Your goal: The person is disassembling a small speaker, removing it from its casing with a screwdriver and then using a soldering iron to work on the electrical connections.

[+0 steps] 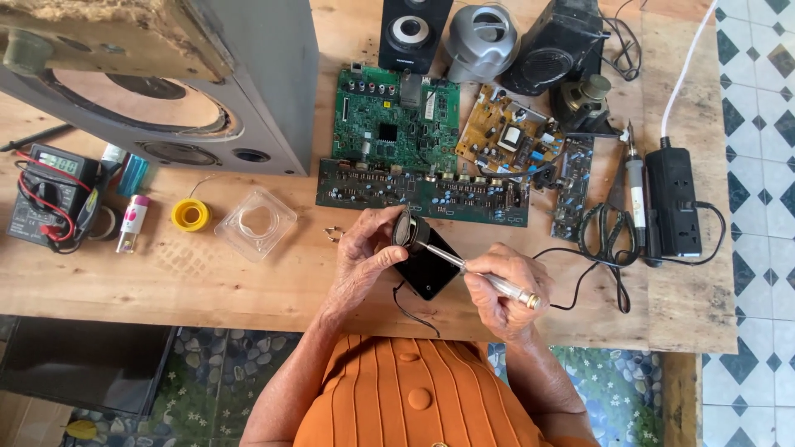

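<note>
Your left hand (364, 252) is closed around a small black speaker box (426, 266), thumb laid across its upper edge and fingers curled behind, so the grip is tight on the housing. A round driver (406, 229) with a metal rim sits at the top of the box, just beside your thumb. The box is held slightly above the wooden surface (248, 281), near its front edge and directly in front of your chest, tilted so one corner points down toward you. A thin black wire (410, 313) trails from its underside.

Your right hand (497, 290) holds a screwdriver (489, 277) with a clear handle and a brass-coloured end cap. The grip is narrow, fingers wrapped fully around the handle. The metal shaft slants up and left, and its tip meets the box just beside the driver.

Just beyond your hands lies a long dark green circuit board (422, 192), with a brighter green board (396, 116) behind it and a yellow-brown board (507, 136) to the right. A soldering iron (634, 186) rests beside a black power strip (672, 201) on the right. To the left sit a clear plastic lid (255, 223), a yellow roll of tape (190, 214) and a multimeter (48, 194). A large grey speaker cabinet (166, 83) stands at the upper left.
</note>
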